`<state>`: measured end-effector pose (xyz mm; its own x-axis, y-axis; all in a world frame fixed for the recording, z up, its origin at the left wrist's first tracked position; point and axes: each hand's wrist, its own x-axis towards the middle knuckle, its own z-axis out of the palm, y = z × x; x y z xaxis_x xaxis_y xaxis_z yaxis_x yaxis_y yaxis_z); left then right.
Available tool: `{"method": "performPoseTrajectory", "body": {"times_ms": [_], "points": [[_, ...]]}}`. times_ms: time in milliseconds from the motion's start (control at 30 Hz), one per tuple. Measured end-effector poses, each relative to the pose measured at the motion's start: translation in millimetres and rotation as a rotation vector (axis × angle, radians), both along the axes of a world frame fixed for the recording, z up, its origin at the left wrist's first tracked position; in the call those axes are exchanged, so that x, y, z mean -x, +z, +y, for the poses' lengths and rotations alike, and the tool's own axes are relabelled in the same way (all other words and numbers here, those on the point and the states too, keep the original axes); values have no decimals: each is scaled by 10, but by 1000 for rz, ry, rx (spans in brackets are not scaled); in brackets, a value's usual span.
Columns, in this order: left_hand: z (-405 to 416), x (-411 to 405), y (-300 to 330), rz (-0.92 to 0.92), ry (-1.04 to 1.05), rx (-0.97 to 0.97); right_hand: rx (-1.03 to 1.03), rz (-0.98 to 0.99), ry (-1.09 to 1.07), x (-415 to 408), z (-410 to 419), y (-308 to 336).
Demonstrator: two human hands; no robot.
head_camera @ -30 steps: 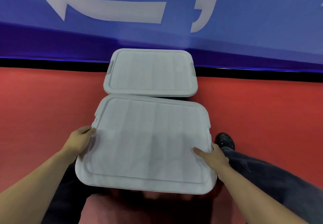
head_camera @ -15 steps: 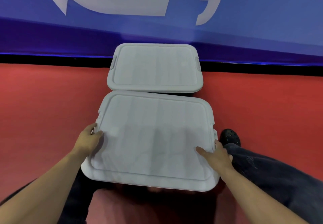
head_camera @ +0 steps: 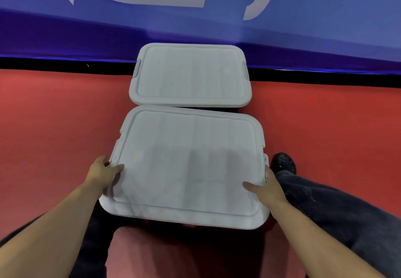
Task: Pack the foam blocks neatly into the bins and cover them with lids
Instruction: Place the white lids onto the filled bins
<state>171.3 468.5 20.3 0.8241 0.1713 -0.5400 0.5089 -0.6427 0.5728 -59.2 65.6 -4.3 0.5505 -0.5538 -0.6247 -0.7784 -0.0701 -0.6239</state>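
Since a second ago both hands have slid forward along the near lid's [head_camera: 191, 164] sides toward its latches. The left hand [head_camera: 102, 173] grips the left rim, the right hand [head_camera: 268, 187] the right, thumbs on top. Press both edges down evenly. The far lid [head_camera: 189, 74] lies just beyond, on red floor [head_camera: 54, 125].

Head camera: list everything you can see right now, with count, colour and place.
lids: 2, white; near lid on the bin in front of the person, far lid beyond it by the wall
floor: 1, red, under the bins
wall banner: 1, blue with white marks, behind
black strip: 1, along the wall's base
shoe: 1, black, right of the near lid
left hand: grips the near lid's left edge
right hand: grips its right edge
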Motion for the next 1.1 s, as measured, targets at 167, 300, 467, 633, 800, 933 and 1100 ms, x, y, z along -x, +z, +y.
{"method": "performPoseTrajectory", "body": {"times_ms": [167,300,467,633,800,933,1100], "points": [[63,-42,-24,94,71,32,-67,141,-28,-1,-94,-200],[14,-43,-20,103,65,23,-76,189,-48,14,45,-86],[1,-19,8,109,49,24,-54,79,-126,82,114,-158],[75,22,-12,158,53,76,6,-29,-154,-18,-1,-74],[23,113,-67,134,118,132,45,38,-190,-172,-167,-62],[32,142,-126,211,215,245,58,74,-222,-250,-187,-104],[50,84,-163,230,237,298,4,5,-295,-341,-281,-118]]}}
